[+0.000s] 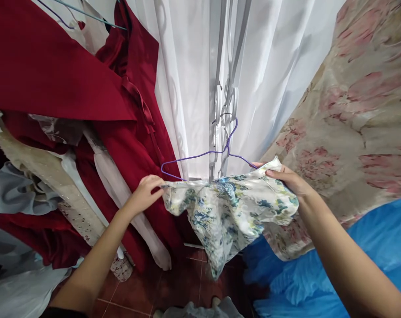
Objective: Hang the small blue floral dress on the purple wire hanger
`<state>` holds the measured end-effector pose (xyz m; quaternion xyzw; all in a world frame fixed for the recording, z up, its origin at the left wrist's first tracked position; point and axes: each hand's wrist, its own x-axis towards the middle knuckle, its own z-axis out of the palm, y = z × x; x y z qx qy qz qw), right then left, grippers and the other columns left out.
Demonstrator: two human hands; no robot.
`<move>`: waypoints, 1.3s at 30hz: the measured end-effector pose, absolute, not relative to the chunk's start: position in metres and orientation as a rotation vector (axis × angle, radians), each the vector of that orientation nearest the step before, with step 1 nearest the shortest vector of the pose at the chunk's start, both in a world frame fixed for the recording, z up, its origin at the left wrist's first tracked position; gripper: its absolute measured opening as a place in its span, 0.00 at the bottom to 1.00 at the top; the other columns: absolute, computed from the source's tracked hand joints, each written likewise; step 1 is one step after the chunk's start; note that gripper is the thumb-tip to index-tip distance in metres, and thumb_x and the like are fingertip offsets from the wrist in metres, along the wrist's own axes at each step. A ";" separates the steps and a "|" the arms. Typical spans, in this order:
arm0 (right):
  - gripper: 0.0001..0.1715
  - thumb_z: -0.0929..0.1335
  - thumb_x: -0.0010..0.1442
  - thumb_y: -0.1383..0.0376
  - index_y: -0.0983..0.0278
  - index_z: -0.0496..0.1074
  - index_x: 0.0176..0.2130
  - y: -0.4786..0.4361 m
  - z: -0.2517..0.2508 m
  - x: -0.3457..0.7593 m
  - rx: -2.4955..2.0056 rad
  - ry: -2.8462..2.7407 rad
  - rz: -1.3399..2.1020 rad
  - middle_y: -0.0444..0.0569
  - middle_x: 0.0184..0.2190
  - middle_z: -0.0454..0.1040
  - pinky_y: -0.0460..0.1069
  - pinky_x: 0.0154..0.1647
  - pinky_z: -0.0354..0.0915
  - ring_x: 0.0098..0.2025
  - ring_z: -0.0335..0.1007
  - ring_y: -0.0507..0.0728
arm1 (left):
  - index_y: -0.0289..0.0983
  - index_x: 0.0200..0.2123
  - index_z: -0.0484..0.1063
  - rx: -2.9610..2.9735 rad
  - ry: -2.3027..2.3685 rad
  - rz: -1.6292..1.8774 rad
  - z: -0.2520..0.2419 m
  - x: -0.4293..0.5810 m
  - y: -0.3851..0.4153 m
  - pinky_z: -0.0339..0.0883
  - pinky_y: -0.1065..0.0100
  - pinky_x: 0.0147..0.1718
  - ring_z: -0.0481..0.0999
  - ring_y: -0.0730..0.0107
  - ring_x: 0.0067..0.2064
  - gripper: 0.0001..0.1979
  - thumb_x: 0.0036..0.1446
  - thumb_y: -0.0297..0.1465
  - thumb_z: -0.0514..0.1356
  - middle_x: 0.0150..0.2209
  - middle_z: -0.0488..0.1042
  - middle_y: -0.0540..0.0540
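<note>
A white cloth with blue and green flowers (230, 212) hangs over the lower bar of a purple wire hanger (200, 155). The hanger's hook is caught on a white metal window grille (225, 106) behind sheer white curtains. My left hand (144, 193) pinches the cloth's left edge near the hanger's left end. My right hand (288, 177) grips the cloth's right edge at the hanger's right end. Both hands are closed on the fabric.
Dark red garments (54, 79) and pale cloths hang at the left. A beige fabric with pink flowers (359, 115) fills the right, with bright blue fabric (379, 247) below it. White curtains (183, 79) hang ahead. Red floor tiles (187, 282) show underneath.
</note>
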<state>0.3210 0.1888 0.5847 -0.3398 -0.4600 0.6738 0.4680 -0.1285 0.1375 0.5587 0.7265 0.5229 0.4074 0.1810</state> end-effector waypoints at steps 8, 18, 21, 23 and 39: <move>0.24 0.77 0.47 0.66 0.68 0.81 0.46 0.174 0.596 0.312 -0.827 -1.023 1.598 0.59 0.38 0.84 0.52 0.37 0.72 0.34 0.82 0.62 | 0.38 0.38 0.68 2.337 1.526 1.205 0.606 -0.114 0.186 0.61 0.67 0.41 0.69 0.64 0.39 0.11 0.67 0.30 0.46 0.37 0.72 0.48; 0.28 0.77 0.47 0.62 0.64 0.78 0.49 0.174 0.592 0.314 -0.751 -1.018 1.570 0.52 0.37 0.85 0.57 0.46 0.75 0.41 0.82 0.67 | 0.38 0.44 0.73 2.130 1.376 1.800 0.615 -0.090 0.210 0.65 0.67 0.47 0.75 0.62 0.46 0.13 0.69 0.36 0.51 0.44 0.78 0.44; 0.27 0.77 0.48 0.62 0.65 0.78 0.49 0.178 0.594 0.310 -0.736 -1.039 1.598 0.52 0.37 0.85 0.56 0.43 0.75 0.40 0.82 0.66 | 0.38 0.42 0.72 1.931 1.118 1.872 0.622 -0.087 0.207 0.67 0.66 0.48 0.76 0.62 0.48 0.12 0.68 0.39 0.54 0.47 0.78 0.42; 0.27 0.77 0.48 0.63 0.66 0.78 0.49 0.181 0.596 0.308 -0.750 -1.072 1.655 0.52 0.36 0.85 0.54 0.41 0.75 0.38 0.82 0.65 | 0.38 0.40 0.70 1.766 0.955 1.764 0.629 -0.085 0.201 0.70 0.67 0.41 0.78 0.62 0.44 0.12 0.66 0.41 0.56 0.47 0.79 0.41; 0.19 0.74 0.57 0.50 0.61 0.79 0.42 0.163 0.569 0.342 -0.993 -1.279 1.352 0.48 0.31 0.81 0.50 0.38 0.71 0.37 0.78 0.61 | 0.38 0.46 0.72 2.205 1.286 1.253 0.611 -0.066 0.192 0.66 0.65 0.47 0.76 0.62 0.47 0.13 0.67 0.39 0.54 0.44 0.77 0.45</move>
